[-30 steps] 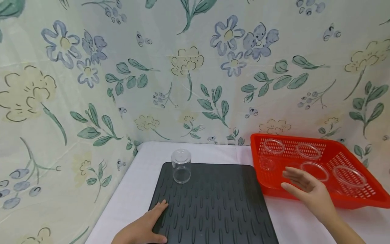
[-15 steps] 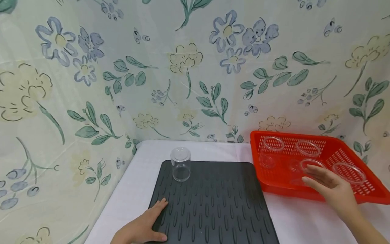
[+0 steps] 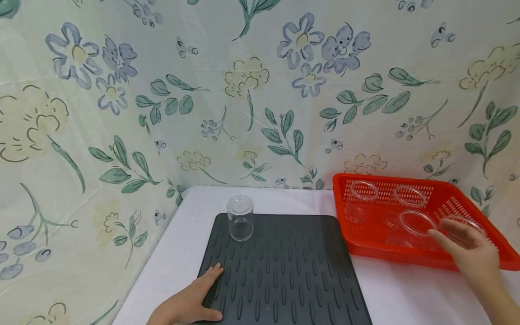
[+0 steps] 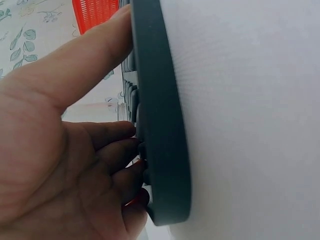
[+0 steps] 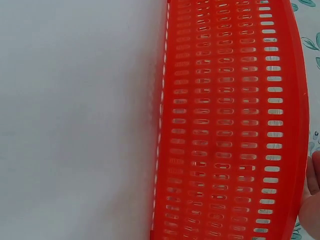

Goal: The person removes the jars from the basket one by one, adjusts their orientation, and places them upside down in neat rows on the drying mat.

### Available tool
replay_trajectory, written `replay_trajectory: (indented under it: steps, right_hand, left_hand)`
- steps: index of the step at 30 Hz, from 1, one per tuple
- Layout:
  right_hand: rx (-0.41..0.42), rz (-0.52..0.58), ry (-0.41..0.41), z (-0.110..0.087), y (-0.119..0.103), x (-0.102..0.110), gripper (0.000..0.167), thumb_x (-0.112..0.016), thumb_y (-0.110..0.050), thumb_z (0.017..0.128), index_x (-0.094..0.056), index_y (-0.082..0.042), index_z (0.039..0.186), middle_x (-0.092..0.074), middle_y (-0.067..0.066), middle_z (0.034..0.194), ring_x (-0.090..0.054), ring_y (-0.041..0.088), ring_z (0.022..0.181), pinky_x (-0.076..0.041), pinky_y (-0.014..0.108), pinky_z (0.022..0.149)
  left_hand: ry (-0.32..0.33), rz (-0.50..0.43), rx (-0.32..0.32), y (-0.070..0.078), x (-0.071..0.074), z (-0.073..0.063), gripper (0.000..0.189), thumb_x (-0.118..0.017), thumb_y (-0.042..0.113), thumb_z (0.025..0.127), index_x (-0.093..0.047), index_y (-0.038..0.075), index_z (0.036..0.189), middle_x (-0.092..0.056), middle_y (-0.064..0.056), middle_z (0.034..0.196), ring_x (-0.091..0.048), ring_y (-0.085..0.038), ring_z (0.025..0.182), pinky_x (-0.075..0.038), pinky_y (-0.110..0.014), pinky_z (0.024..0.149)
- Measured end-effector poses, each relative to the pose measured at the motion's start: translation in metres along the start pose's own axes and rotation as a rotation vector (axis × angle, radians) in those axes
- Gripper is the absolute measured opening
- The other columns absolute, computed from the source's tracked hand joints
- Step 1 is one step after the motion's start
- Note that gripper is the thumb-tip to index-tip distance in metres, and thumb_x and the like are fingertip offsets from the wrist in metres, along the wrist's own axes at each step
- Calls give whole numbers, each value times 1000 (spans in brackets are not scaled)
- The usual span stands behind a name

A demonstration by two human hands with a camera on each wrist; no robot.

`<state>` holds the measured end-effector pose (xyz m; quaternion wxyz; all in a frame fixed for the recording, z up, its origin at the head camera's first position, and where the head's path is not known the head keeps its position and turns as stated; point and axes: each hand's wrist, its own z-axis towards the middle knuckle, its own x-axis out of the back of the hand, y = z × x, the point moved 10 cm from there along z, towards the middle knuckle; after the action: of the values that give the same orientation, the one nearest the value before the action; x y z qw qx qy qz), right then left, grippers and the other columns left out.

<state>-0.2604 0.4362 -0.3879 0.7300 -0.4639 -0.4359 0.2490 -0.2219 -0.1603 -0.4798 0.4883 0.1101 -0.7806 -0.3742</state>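
My left hand (image 3: pixel 188 295) rests with spread fingers on the left edge of a black ribbed mat (image 3: pixel 280 271). In the left wrist view, the thumb and fingertips press along the mat's thick edge (image 4: pixel 160 125). Near the mat's back left corner, a clear drinking glass (image 3: pixel 241 221) stands with its closed base on top. My right hand (image 3: pixel 473 250) hovers over the front right of a red basket (image 3: pixel 386 250), fingers loosely bent. Just beyond those fingers shows the rim of a clear glass (image 3: pixel 467 220), partly covered by the hand. In the right wrist view only part of the hand (image 5: pixel 311 205) shows, past the basket's rim.
Inside the basket are several more clear glasses, rims up, including a front one (image 3: pixel 417 222), a back left one (image 3: pixel 364 190) and a back right one (image 3: pixel 410 196). A white cloth (image 3: pixel 170 253) covers the table. Floral fabric (image 3: pixel 243 90) hangs behind and at the left.
My right hand has moved right, across the basket's front, from the front middle glass to the one at the right. The left hand has stayed on the mat.
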Motion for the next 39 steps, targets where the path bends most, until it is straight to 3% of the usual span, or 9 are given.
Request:
replay_trajectory:
  steps: [3,6,10,17,27,31,34,39]
  right_hand:
    - [-12,-53,-10,4,2,-1,60,-70,-38,90,-47,-25,144,-51,-9,134,-48,6,119,-44,3,66]
    - [-5,-115,-27,8,0,-3,69,-67,-40,91,-40,-18,150,-42,8,149,-40,23,135,-44,4,68]
    - [15,-174,-48,14,-3,-7,78,-67,-42,91,-33,-9,153,-33,23,153,-36,35,137,-45,4,68]
    - [49,-211,-87,21,-6,-14,84,-67,-42,91,-28,-1,152,-32,30,150,-33,44,135,-46,8,74]
    - [-6,-231,-183,25,-8,-26,94,-65,-46,91,-14,4,153,-23,34,151,-26,53,134,-56,27,69]
    - [2,-258,-217,26,-10,-29,99,-66,-48,90,-11,7,152,-21,36,151,-26,55,132,-52,44,79]
    - [8,-282,-246,26,-11,-32,104,-67,-49,88,-8,8,152,-18,37,151,-24,57,132,-41,58,86]
    - [12,-308,-290,27,-11,-36,109,-68,-51,87,-3,9,151,-12,39,150,-19,60,132,-38,67,89]
  left_hand:
    - [-1,-3,1,-1,0,0,103,-80,43,77,-25,2,153,-17,-19,160,-16,-46,143,-22,-69,105]
    - [-1,1,-4,-1,-1,-1,103,-80,43,77,-24,2,153,-17,-20,159,-17,-46,143,-23,-69,104]
    - [-5,3,-16,0,-2,-1,103,-79,44,78,-24,3,154,-17,-19,159,-17,-47,142,-24,-70,103]
    - [-10,0,-18,1,-2,0,102,-79,44,78,-24,3,154,-17,-19,160,-17,-47,142,-23,-70,103]
    - [-11,5,-17,0,-1,1,102,-80,43,78,-24,4,154,-17,-19,160,-17,-46,143,-23,-70,104]
    - [-3,2,-13,0,0,0,103,-80,44,77,-24,3,154,-17,-19,159,-17,-47,142,-23,-70,103]
    - [0,0,-12,-1,0,0,103,-80,45,77,-24,4,154,-17,-19,160,-17,-48,142,-23,-70,103]
    - [4,5,-18,0,0,-1,104,-78,48,77,-24,3,154,-17,-19,160,-17,-47,142,-23,-71,103]
